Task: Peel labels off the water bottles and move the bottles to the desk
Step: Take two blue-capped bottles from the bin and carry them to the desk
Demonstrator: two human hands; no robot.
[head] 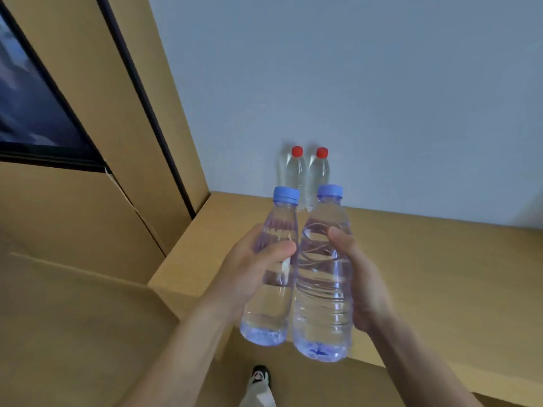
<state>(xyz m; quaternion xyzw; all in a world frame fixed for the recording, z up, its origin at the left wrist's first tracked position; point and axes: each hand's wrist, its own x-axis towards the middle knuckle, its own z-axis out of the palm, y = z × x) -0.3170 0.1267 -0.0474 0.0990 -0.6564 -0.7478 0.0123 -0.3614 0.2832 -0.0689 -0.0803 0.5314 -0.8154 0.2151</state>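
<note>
My left hand (pixel 249 277) holds a clear plastic blue-capped water bottle (pixel 271 268) and my right hand (pixel 360 277) holds a 2nd clear plastic blue-capped bottle (pixel 324 277), just right of the 1st, the two side by side and touching or nearly so, both above the front edge of the tan wooden worktop (pixel 440 274). Behind them, at the back of the worktop vs the pale wall (pixel 352 83), stand 2 clear plastic red-capped bottles (pixel 307 174), side by side, upright. Left of the worktop rises a tan panelled cabinet wall (pixel 88 201) w/ a dark framed screen (pixel 29 113) at far left. Below the bottles, near the bottom edge, my shoe (pixel 260 376) is on the floor.
</note>
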